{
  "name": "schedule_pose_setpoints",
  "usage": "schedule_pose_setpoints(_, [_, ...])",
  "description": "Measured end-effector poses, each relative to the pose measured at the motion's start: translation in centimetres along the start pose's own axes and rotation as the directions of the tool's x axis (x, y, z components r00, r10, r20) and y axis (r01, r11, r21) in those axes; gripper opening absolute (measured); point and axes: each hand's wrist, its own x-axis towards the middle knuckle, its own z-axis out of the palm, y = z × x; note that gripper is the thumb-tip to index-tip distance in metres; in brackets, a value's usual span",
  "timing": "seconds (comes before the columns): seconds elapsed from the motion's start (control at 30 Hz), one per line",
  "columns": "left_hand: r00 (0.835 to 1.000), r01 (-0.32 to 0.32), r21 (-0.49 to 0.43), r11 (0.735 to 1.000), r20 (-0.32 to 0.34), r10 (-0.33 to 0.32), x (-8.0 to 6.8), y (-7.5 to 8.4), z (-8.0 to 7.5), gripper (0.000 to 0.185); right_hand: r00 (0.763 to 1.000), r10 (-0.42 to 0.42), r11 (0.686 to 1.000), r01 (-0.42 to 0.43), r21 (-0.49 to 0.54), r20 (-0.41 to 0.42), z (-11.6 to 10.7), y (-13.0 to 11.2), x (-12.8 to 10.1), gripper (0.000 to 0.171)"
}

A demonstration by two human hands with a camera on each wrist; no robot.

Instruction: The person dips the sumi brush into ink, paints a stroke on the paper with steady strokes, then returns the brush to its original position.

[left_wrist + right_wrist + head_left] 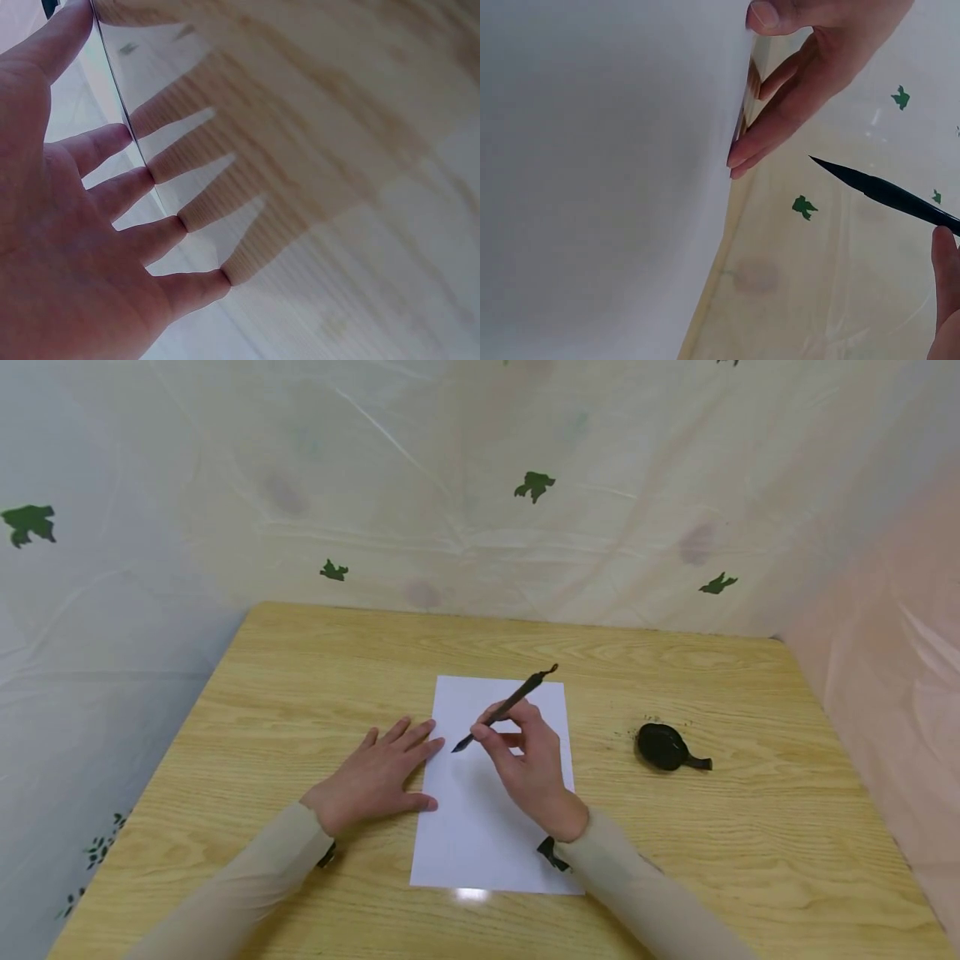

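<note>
Between the thumb and fingers of my right hand (534,770) is a dark ink brush (516,697), held slanted over the paper. Its black pointed tip aims down and left, and a small hanging loop tops the handle. In the right wrist view, the brush (889,193) shows its tip apart from the sheet. A white sheet of paper (480,847) lies flat on the table. My left hand (375,783) lies palm down with fingers spread, its thumb and some fingertips at the paper's left edge. The left wrist view shows its straight fingertips touching the tabletop.
A small black dish (662,747) with a short handle sits on the wooden table (750,852), right of the paper. Dark specks lie around it. Pale cloth (450,527) with green shapes hangs behind the table and along both sides.
</note>
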Motion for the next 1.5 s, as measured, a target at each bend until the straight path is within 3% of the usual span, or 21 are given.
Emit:
schedule_pose_setpoints(0.4, [1.000,-0.001,0.018,1.000,0.007,0.001,0.1,0.0,0.0,0.087,0.997,0.026,0.999,-0.023,-0.043,0.068,0.9,0.8,-0.1,0.021])
schedule_pose_setpoints(0.97, [1.000,0.005,0.019,1.000,0.008,-0.005,0.4,-0.2,0.3,0.089,0.982,0.108,0.988,-0.089,-0.129,0.152,1.7,1.1,-0.3,0.029])
schedule_pose_setpoints(1.5, [1.000,-0.021,0.019,1.000,-0.014,0.022,0.4,-0.4,0.7,0.088,0.972,0.135,0.987,-0.114,-0.117,0.190,2.0,1.5,-0.5,0.028])
